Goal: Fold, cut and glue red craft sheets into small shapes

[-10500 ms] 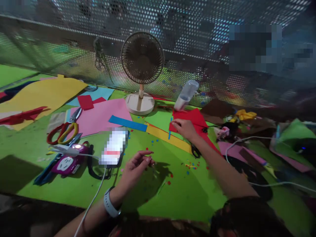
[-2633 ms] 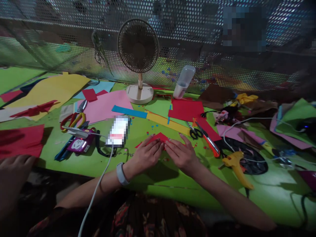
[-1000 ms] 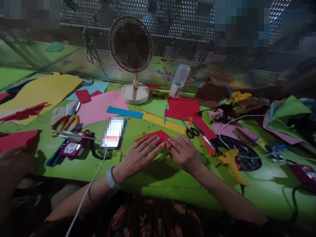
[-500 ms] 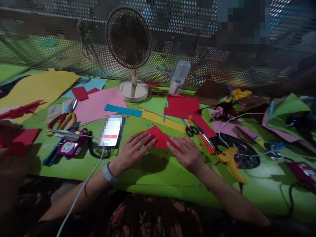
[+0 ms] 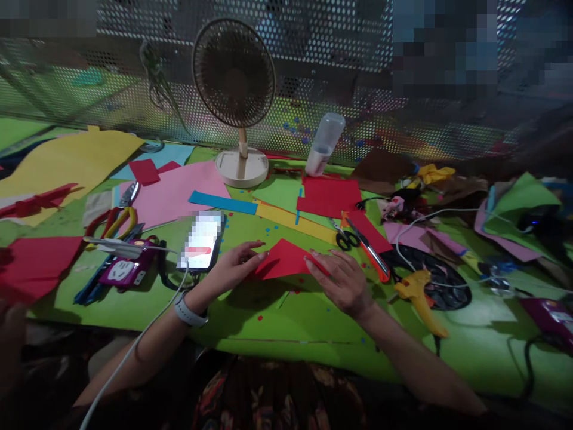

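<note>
A small red paper (image 5: 286, 258) with a pointed top edge lies in front of me, its near edge lifted off the green table. My right hand (image 5: 342, 280) pinches its right side, where a narrow flap stands up between thumb and fingers. At the left side, my left hand (image 5: 233, 269) has its thumb at the paper's edge and its forefinger stretched out apart from the thumb. Its other fingers are partly hidden. A watch (image 5: 191, 309) circles my left wrist. Black-handled scissors (image 5: 347, 239) and an orange cutter knife (image 5: 369, 251) lie beyond my right hand.
Left of my hands are a lit phone (image 5: 201, 242) on a white cable, a purple power socket (image 5: 128, 266) and pliers (image 5: 114, 224). A yellow glue gun (image 5: 421, 298) lies right. A fan (image 5: 242, 164) and bottle (image 5: 326, 143) stand behind. Another person's hand (image 5: 11, 328) is far left, near red paper.
My left hand has drawn back leftward, its thumb and forefinger parting. The red paper's near edge has come up and shows more surface. At far left, the other person's hand has moved lower.
</note>
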